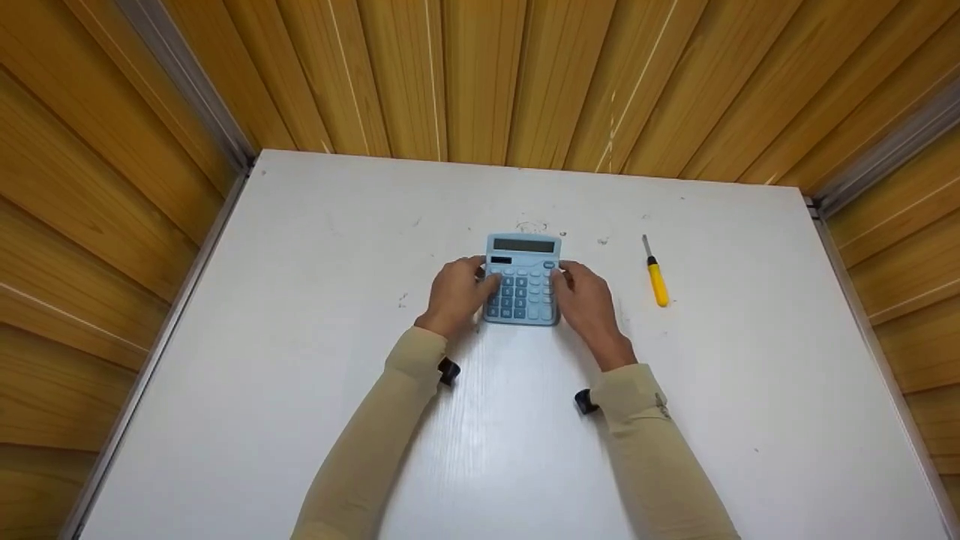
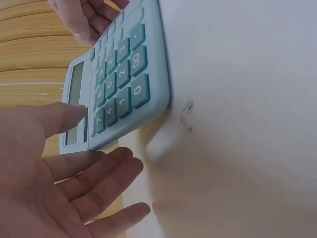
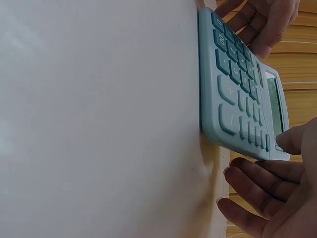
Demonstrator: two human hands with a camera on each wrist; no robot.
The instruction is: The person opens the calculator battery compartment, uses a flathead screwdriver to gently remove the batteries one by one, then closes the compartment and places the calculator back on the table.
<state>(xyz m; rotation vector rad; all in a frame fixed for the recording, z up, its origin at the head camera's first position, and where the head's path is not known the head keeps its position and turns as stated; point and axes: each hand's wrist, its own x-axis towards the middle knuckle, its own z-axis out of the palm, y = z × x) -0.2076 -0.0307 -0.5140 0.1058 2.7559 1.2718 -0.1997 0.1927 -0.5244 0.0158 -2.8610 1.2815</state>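
A light blue calculator point(image 1: 523, 298) lies face up on the white table, its display toward the far side. My left hand point(image 1: 454, 295) holds its left edge. In the left wrist view the thumb point(image 2: 67, 118) reaches over the face near the display, and the other fingers point(image 2: 106, 186) spread along and below the side. On the opposite edge, my right hand point(image 1: 589, 300) grips in the same way. The right wrist view has that thumb point(image 3: 292, 140) at the display's corner, with the fingers point(image 3: 262, 186) at the side below.
To the right of the calculator lies a screwdriver point(image 1: 657, 281) with a yellow and black handle, tip pointing away. Wood-patterned panels point(image 1: 480, 82) stand behind the white table point(image 1: 315, 247) and along both sides. Small dark marks dot the tabletop.
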